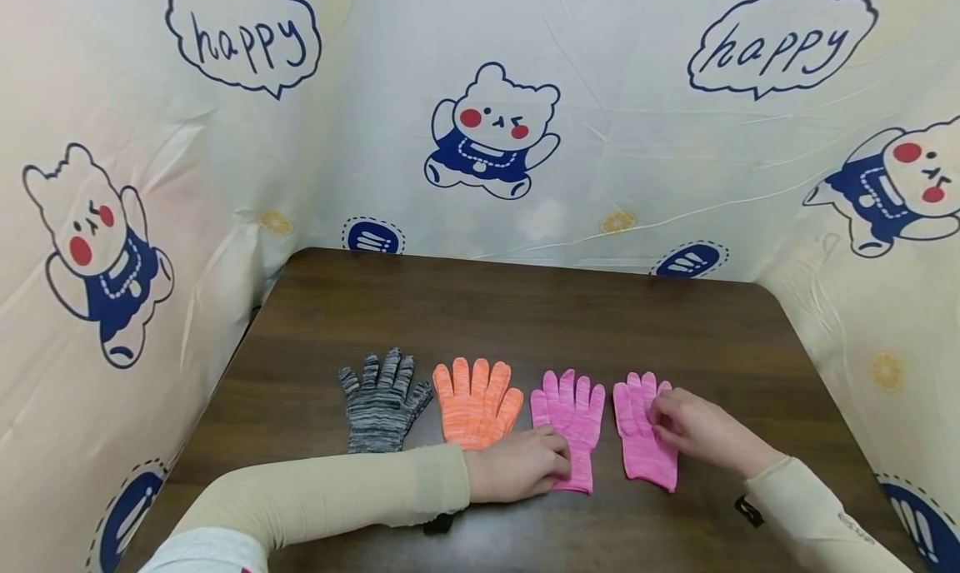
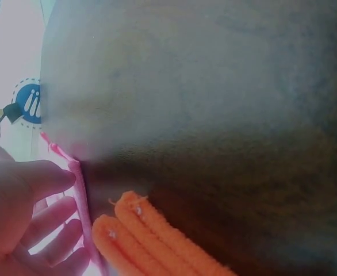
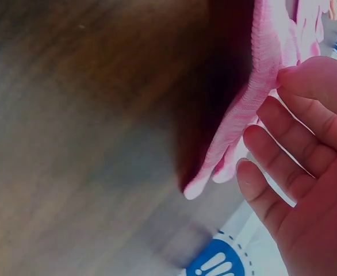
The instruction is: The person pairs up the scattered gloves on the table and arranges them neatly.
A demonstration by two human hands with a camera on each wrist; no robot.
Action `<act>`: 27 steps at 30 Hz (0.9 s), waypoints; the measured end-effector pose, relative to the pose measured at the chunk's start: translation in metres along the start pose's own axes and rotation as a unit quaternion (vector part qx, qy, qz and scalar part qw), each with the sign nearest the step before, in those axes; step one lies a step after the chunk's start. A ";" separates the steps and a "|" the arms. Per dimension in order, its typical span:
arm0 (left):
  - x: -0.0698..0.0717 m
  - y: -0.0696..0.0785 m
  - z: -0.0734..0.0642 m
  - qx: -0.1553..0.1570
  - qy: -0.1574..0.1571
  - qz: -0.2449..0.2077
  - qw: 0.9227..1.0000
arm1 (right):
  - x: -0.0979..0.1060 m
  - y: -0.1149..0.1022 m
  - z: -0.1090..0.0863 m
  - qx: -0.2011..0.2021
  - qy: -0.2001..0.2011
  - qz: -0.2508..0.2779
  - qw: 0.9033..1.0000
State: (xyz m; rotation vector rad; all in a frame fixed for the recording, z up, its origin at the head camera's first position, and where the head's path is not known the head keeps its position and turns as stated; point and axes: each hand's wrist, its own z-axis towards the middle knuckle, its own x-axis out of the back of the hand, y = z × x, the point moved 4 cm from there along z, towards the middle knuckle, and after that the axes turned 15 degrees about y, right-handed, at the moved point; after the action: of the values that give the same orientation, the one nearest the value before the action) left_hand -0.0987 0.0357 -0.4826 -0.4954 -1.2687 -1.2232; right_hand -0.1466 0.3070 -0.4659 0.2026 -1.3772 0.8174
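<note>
Two pink gloves lie flat side by side, fingers pointing away from me. My left hand [image 1: 519, 465] rests at the cuff of the left pink glove [image 1: 572, 406], its fingers loosely bent. In the left wrist view, the thumb [image 2: 50, 178] reaches this glove's edge and the fingers are spread. Over the right side of the other pink glove [image 1: 637, 431] lies my right hand [image 1: 697, 427]. The right wrist view shows its thumb [image 3: 306, 83] touching the knit, with relaxed fingers along the glove. Left of these are an orange glove [image 1: 474, 402] and a grey-black striped glove [image 1: 378, 406].
A dark brown wooden table [image 1: 465, 306] carries the row of gloves. My left forearm [image 1: 337, 490] crosses in front of the grey and orange gloves, hiding their cuffs. A light curtain [image 1: 637, 140] printed with bears surrounds the table.
</note>
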 end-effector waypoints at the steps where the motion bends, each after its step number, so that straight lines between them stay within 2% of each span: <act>1: 0.000 0.000 0.000 0.000 0.000 0.000 1.000 | -0.001 0.000 -0.001 0.004 0.003 0.003 1.000; 8: -0.001 -0.001 0.000 0.002 -0.003 0.001 1.000 | -0.009 0.002 -0.008 0.090 0.065 0.019 0.994; 12: -0.001 0.000 0.000 0.003 -0.004 -0.001 1.000 | -0.012 0.003 -0.009 0.106 0.075 0.019 0.991; 16: -0.001 0.000 0.000 0.002 -0.003 0.000 1.000 | -0.013 0.003 -0.008 0.085 0.058 0.010 0.995; 23: -0.001 0.000 0.000 -0.006 0.008 0.007 1.000 | -0.013 0.006 -0.007 0.001 -0.012 -0.001 1.000; 27: -0.002 0.001 0.000 -0.013 0.012 0.018 1.000 | -0.013 0.006 -0.006 -0.014 -0.026 0.002 1.000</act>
State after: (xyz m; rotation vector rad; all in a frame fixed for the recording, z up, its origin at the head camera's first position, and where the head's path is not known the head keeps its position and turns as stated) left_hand -0.0973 0.0369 -0.4838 -0.5196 -1.2207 -1.2141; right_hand -0.1454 0.3092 -0.4811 0.2016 -1.4381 0.7997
